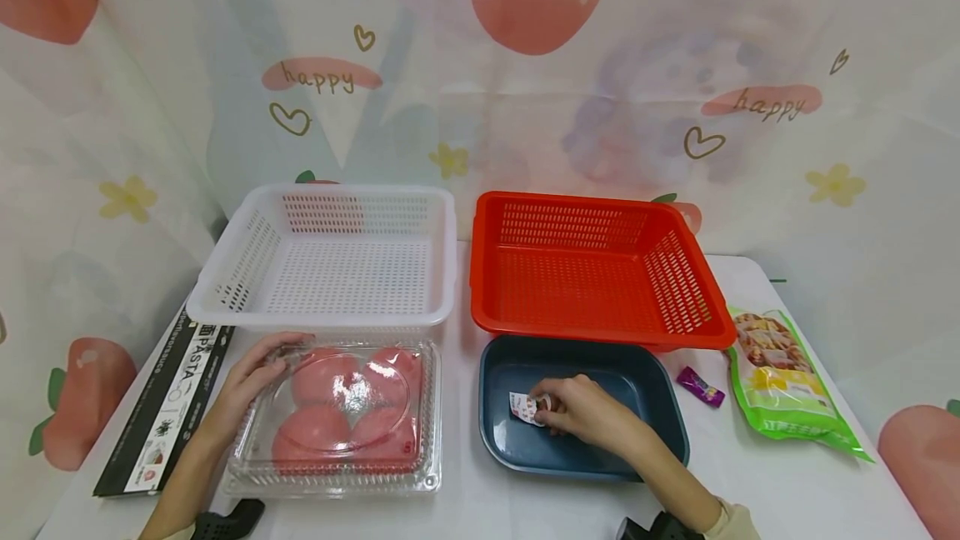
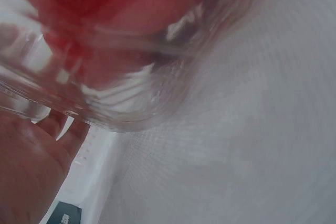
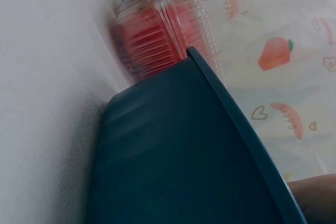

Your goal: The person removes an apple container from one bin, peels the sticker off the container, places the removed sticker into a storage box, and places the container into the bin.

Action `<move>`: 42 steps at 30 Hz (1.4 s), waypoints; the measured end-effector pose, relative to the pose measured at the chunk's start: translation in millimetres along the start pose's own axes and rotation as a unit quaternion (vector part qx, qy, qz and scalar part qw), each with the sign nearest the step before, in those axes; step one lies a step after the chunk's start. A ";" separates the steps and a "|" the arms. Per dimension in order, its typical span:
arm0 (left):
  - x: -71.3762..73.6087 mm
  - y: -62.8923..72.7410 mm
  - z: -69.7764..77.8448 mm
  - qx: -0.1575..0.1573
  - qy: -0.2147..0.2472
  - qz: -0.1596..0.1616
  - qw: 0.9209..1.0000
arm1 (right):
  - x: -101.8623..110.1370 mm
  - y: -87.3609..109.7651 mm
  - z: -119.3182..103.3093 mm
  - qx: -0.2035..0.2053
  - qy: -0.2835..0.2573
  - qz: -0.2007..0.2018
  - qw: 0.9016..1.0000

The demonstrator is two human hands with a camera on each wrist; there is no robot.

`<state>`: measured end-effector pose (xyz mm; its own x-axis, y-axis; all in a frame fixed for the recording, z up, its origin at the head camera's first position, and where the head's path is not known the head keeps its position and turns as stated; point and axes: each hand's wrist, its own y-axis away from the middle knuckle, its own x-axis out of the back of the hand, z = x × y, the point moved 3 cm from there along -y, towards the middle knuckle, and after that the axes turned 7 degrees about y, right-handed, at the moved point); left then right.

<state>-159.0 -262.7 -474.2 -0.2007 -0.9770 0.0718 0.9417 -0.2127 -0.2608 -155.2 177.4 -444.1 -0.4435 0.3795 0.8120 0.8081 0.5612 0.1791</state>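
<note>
A clear plastic clamshell box [image 1: 337, 419] holding several pink round buns lies on the white table in front of the white basket [image 1: 330, 257]. My left hand [image 1: 251, 382] grips its far left corner; the left wrist view shows the blurred box [image 2: 115, 51] close above my palm. Inside the dark blue tray [image 1: 645, 382], my right hand [image 1: 573, 411] pinches a small red-and-white packet [image 1: 525, 407]. The right wrist view shows only the tray's outer wall [image 3: 178, 161] and the clamshell box [image 3: 157, 35] beyond it.
A red basket [image 1: 592, 265] stands behind the blue tray. A small purple candy wrapper [image 1: 700, 386] and a green snack bag [image 1: 783, 382] lie at the right. A black pasta box [image 1: 165, 407] lies along the table's left edge. A printed curtain hangs behind.
</note>
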 end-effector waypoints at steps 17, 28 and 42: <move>0.6 0.7 0.5 0.004 -0.002 0.001 1.000 | -2.0 -0.8 1.3 0.006 0.017 -0.018 1.000; 0.4 1.4 0.4 0.009 -0.004 0.007 1.000 | -2.6 0.8 1.0 -0.001 0.033 -0.026 0.999; 0.3 0.5 0.4 0.012 -0.004 0.011 1.000 | -3.0 0.9 1.8 0.007 0.054 -0.033 0.998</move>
<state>-158.4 -263.1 -473.8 -0.1770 -0.9815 0.0736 0.9522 -0.1897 -0.2393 -153.8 178.1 -447.4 -0.4503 0.2605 0.8540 0.7730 0.5924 0.2269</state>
